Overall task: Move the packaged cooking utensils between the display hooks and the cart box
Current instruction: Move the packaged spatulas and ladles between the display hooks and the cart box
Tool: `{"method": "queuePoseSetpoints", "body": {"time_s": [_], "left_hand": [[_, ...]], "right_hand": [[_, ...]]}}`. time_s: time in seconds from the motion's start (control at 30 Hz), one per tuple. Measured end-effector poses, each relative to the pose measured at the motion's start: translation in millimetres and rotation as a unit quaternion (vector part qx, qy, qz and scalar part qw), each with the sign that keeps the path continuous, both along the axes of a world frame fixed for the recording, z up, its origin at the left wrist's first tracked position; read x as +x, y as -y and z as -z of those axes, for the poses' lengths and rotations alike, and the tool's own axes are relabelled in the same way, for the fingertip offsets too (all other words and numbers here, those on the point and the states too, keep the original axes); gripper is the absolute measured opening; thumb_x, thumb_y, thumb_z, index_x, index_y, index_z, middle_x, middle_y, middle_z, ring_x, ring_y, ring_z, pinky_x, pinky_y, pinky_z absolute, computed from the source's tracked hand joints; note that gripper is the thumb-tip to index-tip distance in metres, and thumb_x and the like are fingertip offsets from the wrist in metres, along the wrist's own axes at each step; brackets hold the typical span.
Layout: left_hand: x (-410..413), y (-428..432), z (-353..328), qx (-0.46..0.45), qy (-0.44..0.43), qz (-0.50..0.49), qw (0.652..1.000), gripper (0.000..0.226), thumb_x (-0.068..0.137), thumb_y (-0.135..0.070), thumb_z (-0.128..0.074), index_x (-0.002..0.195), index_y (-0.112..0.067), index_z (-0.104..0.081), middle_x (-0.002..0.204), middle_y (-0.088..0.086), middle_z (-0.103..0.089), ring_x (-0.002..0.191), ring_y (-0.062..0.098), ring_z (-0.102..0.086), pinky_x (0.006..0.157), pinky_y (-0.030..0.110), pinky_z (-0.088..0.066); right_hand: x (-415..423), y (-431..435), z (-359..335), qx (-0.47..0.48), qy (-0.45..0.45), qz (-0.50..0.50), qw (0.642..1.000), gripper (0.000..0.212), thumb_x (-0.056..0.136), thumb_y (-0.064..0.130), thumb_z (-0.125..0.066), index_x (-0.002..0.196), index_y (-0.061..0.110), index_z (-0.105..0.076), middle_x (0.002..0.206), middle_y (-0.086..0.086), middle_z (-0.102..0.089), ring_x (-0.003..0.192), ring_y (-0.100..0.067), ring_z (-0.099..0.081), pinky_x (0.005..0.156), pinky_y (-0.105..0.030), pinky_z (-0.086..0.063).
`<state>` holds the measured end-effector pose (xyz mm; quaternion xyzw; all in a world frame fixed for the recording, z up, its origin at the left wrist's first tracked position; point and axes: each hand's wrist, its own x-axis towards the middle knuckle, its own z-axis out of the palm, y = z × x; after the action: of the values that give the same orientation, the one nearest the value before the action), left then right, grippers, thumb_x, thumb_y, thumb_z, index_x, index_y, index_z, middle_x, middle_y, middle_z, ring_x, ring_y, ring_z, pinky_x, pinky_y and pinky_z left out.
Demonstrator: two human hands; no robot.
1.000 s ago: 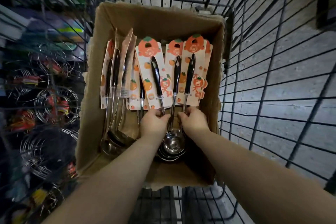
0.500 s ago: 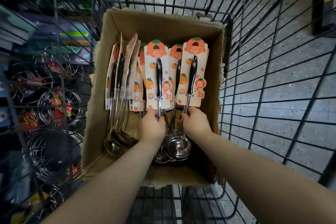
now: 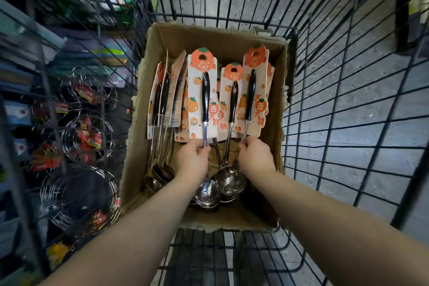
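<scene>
One cardboard box (image 3: 139,146), centre frame in the wire cart (image 3: 348,123), holds carded ladles (image 3: 232,104): three face-up, others bunched left. Fingers of your left hand (image 3: 193,160) grip the left ladle (image 3: 205,97) by its shaft. Those of your right hand (image 3: 256,158) grip the right ladle (image 3: 250,95).

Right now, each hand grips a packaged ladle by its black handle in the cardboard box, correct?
No. In the head view the left hand and right hand grip the packaged ladles by their bare metal stems, below the black handles, in the cardboard box.
</scene>
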<state>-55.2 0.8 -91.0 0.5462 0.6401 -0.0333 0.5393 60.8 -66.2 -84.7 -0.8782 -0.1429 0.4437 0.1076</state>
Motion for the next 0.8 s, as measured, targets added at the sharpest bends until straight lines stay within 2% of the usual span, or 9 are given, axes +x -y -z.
{"method": "queuePoseSetpoints", "body": {"time_s": [0.1, 0.2, 0.33, 0.4, 0.5, 0.57, 0.63, 0.67, 0.8], "left_hand": [[2, -3, -27, 0.007, 0.023, -0.005, 1.0, 0.016, 0.091, -0.017, -0.053, 0.083, -0.03, -0.057, 0.085, 0.004, -0.067, 0.078, 0.024, -0.066, 0.066, 0.037, -0.055], [2, -8, -59, 0.035, 0.041, -0.016, 0.998, 0.011, 0.091, -0.018, -0.054, 0.083, -0.02, -0.062, 0.085, 0.008, -0.068, 0.079, 0.029, -0.065, 0.072, 0.042, -0.054], [-4, -16, -107, 0.05, 0.07, -0.051, 0.995, 0.011, 0.09, -0.014, -0.054, 0.092, -0.012, -0.065, 0.081, 0.007, -0.068, 0.068, 0.02, -0.063, 0.06, 0.029, -0.05], [-6, -18, -133, 0.059, 0.089, -0.075, 0.991, 0.012, 0.09, -0.01, -0.054, 0.094, -0.012, -0.065, 0.076, 0.004, -0.065, 0.064, 0.018, -0.06, 0.058, 0.025, -0.049], [-10, -17, -169, 0.07, 0.107, -0.099, 0.987, 0.013, 0.09, -0.009, -0.053, 0.087, -0.017, -0.062, 0.08, 0.007, -0.066, 0.07, 0.025, -0.062, 0.066, 0.035, -0.05], [-12, -15, -189, 0.079, 0.108, -0.112, 0.985, 0.013, 0.091, -0.01, -0.051, 0.087, -0.018, -0.061, 0.08, 0.006, -0.065, 0.072, 0.026, -0.062, 0.071, 0.038, -0.051], [-13, -9, -206, 0.085, 0.114, -0.135, 0.981, 0.012, 0.091, -0.011, -0.051, 0.095, -0.016, -0.062, 0.077, 0.003, -0.064, 0.071, 0.023, -0.061, 0.072, 0.036, -0.05], [-15, -3, -217, 0.091, 0.121, -0.161, 0.975, 0.013, 0.092, -0.011, -0.051, 0.097, -0.016, -0.062, 0.078, 0.003, -0.064, 0.071, 0.022, -0.06, 0.072, 0.035, -0.049], [-15, 19, -244, 0.12, 0.122, -0.213, 0.962, 0.017, 0.092, -0.012, -0.05, 0.103, -0.016, -0.062, 0.075, -0.002, -0.063, 0.063, 0.011, -0.057, 0.055, 0.018, -0.048]], "right_hand": [[-3, -2, -24, 0.061, -0.041, 0.015, 0.997, 0.023, 0.097, 0.022, -0.04, 0.109, 0.019, -0.059, 0.105, -0.008, -0.064, 0.094, -0.025, -0.06, 0.084, -0.038, -0.051], [-3, -8, -53, 0.101, -0.061, 0.005, 0.993, 0.024, 0.098, 0.023, -0.039, 0.107, 0.018, -0.061, 0.104, -0.01, -0.066, 0.095, -0.028, -0.062, 0.088, -0.046, -0.051], [2, -16, -97, 0.149, -0.07, 0.014, 0.986, 0.023, 0.098, 0.021, -0.042, 0.08, 0.028, -0.055, 0.088, -0.005, -0.064, 0.086, -0.027, -0.064, 0.08, -0.046, -0.055], [5, -19, -119, 0.161, -0.071, 0.007, 0.984, 0.023, 0.098, 0.021, -0.043, 0.077, 0.026, -0.053, 0.077, 0.0, -0.061, 0.076, -0.022, -0.062, 0.072, -0.042, -0.054], [7, -24, -150, 0.187, -0.091, -0.008, 0.978, 0.02, 0.098, 0.02, -0.044, 0.082, 0.017, -0.056, 0.076, -0.003, -0.06, 0.072, -0.019, -0.057, 0.072, -0.043, -0.053], [10, -26, -166, 0.208, -0.08, -0.049, 0.973, 0.019, 0.098, 0.021, -0.043, 0.087, 0.016, -0.058, 0.077, -0.001, -0.06, 0.072, -0.017, -0.057, 0.068, -0.034, -0.051], [11, -23, -183, 0.231, -0.073, -0.091, 0.966, 0.016, 0.098, 0.022, -0.043, 0.091, 0.02, -0.058, 0.076, 0.006, -0.06, 0.07, -0.012, -0.058, 0.058, -0.018, -0.045], [12, -21, -194, 0.243, -0.081, -0.118, 0.959, 0.015, 0.099, 0.022, -0.043, 0.094, 0.022, -0.058, 0.077, 0.008, -0.061, 0.07, -0.009, -0.058, 0.057, -0.016, -0.045], [15, -16, -225, 0.279, -0.101, -0.186, 0.937, 0.016, 0.099, 0.017, -0.043, 0.092, 0.019, -0.057, 0.076, 0.005, -0.059, 0.07, -0.01, -0.057, 0.068, -0.027, -0.048]]}}
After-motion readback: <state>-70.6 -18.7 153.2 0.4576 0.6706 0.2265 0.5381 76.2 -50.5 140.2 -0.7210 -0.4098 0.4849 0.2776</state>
